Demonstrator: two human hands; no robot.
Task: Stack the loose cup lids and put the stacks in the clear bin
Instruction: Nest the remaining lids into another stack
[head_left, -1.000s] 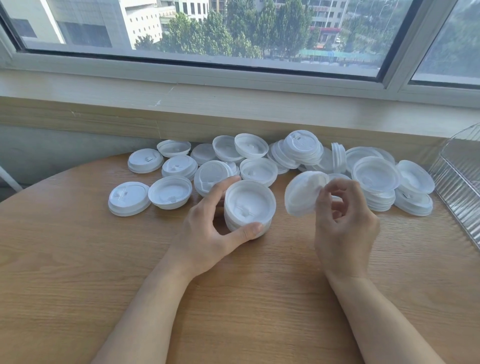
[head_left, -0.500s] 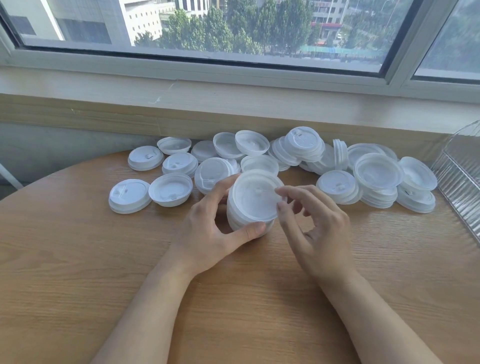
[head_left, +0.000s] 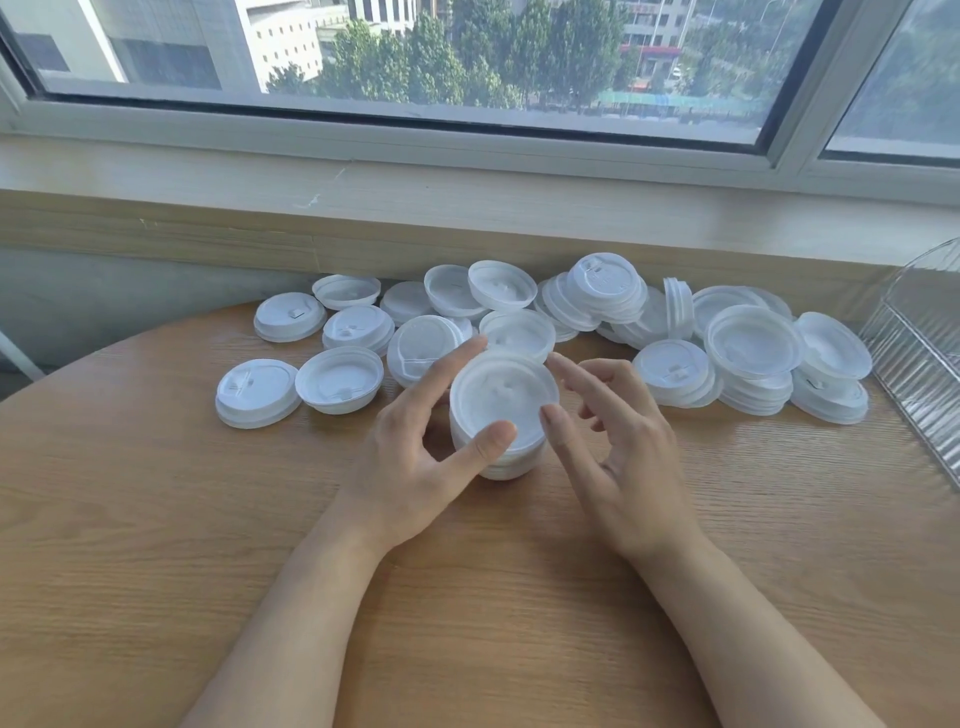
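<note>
While both forearms reach up from the bottom of the frame across the round wooden table (head_left: 156, 571), the two hands meet around a stack of lids (head_left: 501, 410) at the centre. On the left side of the stack, the left hand (head_left: 415, 457) grips it, thumb curled onto the near rim and forefinger stretched along the far side. Just right of the stack, the right hand (head_left: 618, 452) has its fingers spread and loosely bent; it holds nothing, and its thumb tip lies at the stack's right rim, though whether it touches cannot be told. The stack's top lid faces hollow side up.

Beyond the hands, loose lids (head_left: 343, 384) lie in a band across the middle of the frame, some singly at the left, others piled in short stacks at the right (head_left: 753, 358). One lid (head_left: 678, 306) stands on edge among them. At the right edge of the frame, part of the clear bin (head_left: 919, 364) shows, with ribbed walls, just beside the rightmost lids. Farther back runs a pale window sill (head_left: 467, 192), and above it a window (head_left: 467, 52) looking onto trees and buildings.
</note>
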